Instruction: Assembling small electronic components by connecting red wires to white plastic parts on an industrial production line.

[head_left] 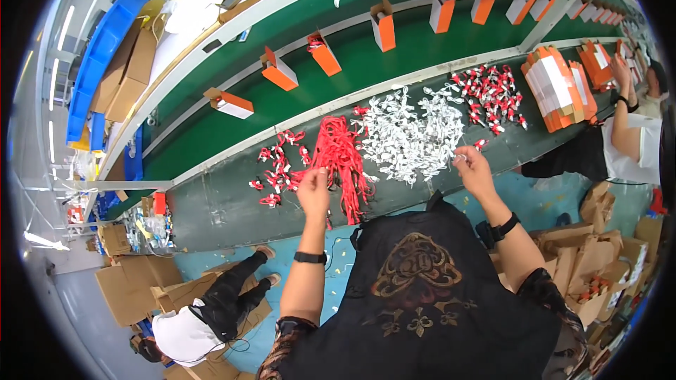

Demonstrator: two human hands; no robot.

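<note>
My left hand [314,193] is closed, fingertips at the left edge of a heap of long red straps [341,155]; whatever it grips is hidden. My right hand [474,171] pinches a small white looped cord [460,157] at the right side of a large pile of white looped cords [408,134]. Short red-and-white pieces [282,162] lie scattered to the left of the straps. Another pile of red-and-white pieces [493,95] is beyond my right hand, with one stray piece [481,144] close to it.
Open orange-and-white boxes [384,28] stand in a row along the green conveyor [282,49]. Flat orange-and-white cartons [553,91] are stacked at the right, near a co-worker [623,134]. Another person [197,327] bends among cardboard at lower left. Cardboard boxes [584,260] lie behind me at right.
</note>
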